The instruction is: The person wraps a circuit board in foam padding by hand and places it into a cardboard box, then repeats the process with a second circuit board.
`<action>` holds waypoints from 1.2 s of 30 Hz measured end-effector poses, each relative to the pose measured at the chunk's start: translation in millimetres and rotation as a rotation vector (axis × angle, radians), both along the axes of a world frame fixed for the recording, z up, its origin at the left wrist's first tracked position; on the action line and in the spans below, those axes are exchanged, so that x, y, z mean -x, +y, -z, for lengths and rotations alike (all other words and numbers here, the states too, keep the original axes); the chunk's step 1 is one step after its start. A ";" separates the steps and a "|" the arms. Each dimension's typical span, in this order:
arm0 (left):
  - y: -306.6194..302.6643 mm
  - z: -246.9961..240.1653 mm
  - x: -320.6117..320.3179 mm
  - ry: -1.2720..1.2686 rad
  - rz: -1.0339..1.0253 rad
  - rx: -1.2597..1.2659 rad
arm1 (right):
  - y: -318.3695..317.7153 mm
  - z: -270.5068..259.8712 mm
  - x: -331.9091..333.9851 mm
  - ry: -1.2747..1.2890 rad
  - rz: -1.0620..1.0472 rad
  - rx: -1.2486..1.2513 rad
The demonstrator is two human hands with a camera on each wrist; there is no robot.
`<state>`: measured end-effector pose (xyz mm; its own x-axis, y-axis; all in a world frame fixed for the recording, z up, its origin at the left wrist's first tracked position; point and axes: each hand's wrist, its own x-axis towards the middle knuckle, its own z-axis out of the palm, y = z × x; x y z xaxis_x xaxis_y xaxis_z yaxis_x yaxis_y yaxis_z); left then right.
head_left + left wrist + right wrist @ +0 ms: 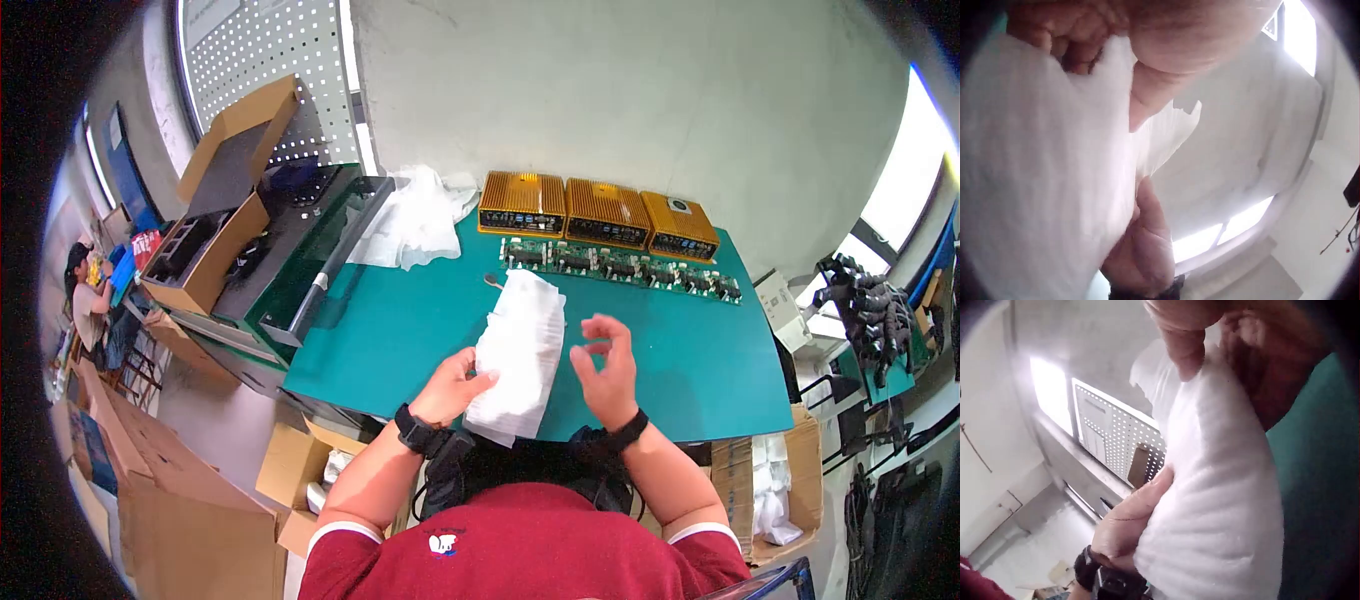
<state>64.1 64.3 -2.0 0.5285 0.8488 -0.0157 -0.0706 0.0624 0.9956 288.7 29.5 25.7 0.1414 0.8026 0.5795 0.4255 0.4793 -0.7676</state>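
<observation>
A white, soft-looking foam wrap (520, 350) with a ribbed surface stands tall over the near part of the green table. My left hand (452, 388) grips its left edge, thumb on the front face. What the wrap may contain is hidden. To the right of the wrap is my right hand (607, 372), fingers loosely bent and thumb apart, with a gap to the wrap in the head view. The right wrist view has that hand's fingers (1185, 347) overlapping the upper end of the wrap. A small reddish loop (493, 282) shows by the wrap's upper left.
Three gold finned computer boxes (522, 203) line the back of the table (690, 370), with a row of green circuit boards (620, 268) before them. Crumpled white foam (415, 220) lies back left, near an open cardboard box (235, 240). Cartons (790, 480) stand below the table.
</observation>
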 end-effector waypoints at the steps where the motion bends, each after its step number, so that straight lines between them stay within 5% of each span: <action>1: -4.9 -4.6 0.9 0.020 -0.016 0.003 | -3.9 -9.7 0.1 -0.003 -0.003 -0.006; 3: -15.2 -8.0 1.5 0.021 0.011 0.012 | -16.2 -37.8 1.9 -0.698 -0.360 -0.371; 4: -20.6 -10.4 1.5 0.022 0.040 0.020 | -23.2 -48.6 7.1 -0.839 -0.390 -0.284; 9: -58.1 -32.2 1.9 -0.094 0.162 -0.067 | -31.9 -55.0 -1.2 -0.887 -0.432 -0.160; 11: -69.9 -35.3 2.2 -0.156 0.193 -0.122 | -41.4 -43.5 -1.5 -0.297 -0.748 0.092; 12: -73.7 -33.5 1.3 -0.175 0.206 -0.081 | -47.9 -32.8 -0.9 -0.289 -0.746 0.107; 14: -82.8 -35.6 -1.8 -0.160 0.188 -0.083 | -54.9 -20.1 0.2 0.367 -0.933 0.444; 15: -87.9 -36.6 -3.6 -0.143 0.171 -0.089 | -62.5 -18.7 4.1 0.367 -0.929 0.441; 18: -93.8 -22.7 -15.4 -0.243 0.080 -0.072 | -83.3 -15.5 17.7 1.105 -1.034 0.512; 25: -92.1 -20.0 -21.3 -0.348 -0.065 -0.092 | -84.6 2.9 29.5 0.771 -0.672 0.455; 36: -92.6 -20.0 -42.3 -0.232 -0.065 -0.049 | -95.7 10.6 12.8 0.781 -0.794 0.431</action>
